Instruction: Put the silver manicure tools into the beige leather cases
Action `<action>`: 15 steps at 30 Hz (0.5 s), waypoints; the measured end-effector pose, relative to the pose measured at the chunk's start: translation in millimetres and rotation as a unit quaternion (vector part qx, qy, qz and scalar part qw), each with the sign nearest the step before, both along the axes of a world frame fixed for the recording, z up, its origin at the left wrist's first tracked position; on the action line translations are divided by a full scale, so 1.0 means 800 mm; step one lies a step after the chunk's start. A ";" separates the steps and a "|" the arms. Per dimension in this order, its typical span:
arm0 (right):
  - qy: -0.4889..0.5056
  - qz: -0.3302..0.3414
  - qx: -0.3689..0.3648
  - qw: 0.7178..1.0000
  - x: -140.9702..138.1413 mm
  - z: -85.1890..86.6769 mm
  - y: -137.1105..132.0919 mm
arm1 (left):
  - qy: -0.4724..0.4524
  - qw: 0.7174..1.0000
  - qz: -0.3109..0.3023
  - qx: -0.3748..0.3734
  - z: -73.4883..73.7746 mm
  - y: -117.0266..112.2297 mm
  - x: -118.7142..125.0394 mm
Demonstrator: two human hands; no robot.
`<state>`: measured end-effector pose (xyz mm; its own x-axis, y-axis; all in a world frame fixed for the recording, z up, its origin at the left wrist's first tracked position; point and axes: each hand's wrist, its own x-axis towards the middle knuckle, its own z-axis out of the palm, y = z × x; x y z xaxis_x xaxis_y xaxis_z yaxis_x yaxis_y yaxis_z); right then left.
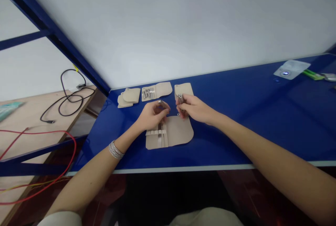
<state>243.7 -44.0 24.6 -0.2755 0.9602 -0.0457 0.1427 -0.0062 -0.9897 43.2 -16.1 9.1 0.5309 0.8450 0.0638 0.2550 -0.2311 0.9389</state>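
Observation:
My left hand [152, 115] is closed round a small silver metal tool [162, 104] that looks like a nail clipper. A second silver clipper-like tool [180, 97] is pinched in my right hand [196, 107], a short way to the right. Both hands are just above an open beige manicure case [181, 131] lying flat on the blue table. Slim metal tools [160, 138] sit in the slots of its left half, partly covered by my left hand. A small shiny piece [178, 114] shows under my right fingers; its kind is unclear.
Behind my hands lie another open case [164, 89] with metal tools, folded beige cases [132, 95] and a further case [185, 87]. A clear packet [291, 69] and a green item [313, 75] lie far right. Black cable [68, 97] rests on the wooden table at left.

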 end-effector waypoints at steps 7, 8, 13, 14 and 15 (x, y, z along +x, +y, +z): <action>-0.058 -0.013 0.028 0.998 0.001 0.000 -0.001 | -0.059 0.995 -0.025 -0.076 0.016 -0.007 0.004; -0.066 -0.020 0.036 0.997 0.001 0.000 -0.001 | -0.060 0.995 -0.033 -0.075 0.016 -0.007 0.004; -0.076 -0.036 0.053 0.995 0.001 0.005 -0.002 | -0.052 0.996 -0.046 -0.056 0.010 -0.006 0.003; -0.072 -0.035 0.050 0.995 0.001 0.006 -0.002 | -0.049 0.996 -0.044 -0.052 0.008 -0.005 0.003; -0.069 -0.034 0.048 0.996 0.001 0.007 -0.003 | -0.045 0.997 -0.041 -0.047 0.007 -0.005 0.003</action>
<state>244.7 -46.2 30.1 -0.2077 0.9781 0.0146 0.2794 0.0736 -0.9573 45.5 -20.1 14.3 0.5939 0.8037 0.0360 0.1529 -0.1567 0.9757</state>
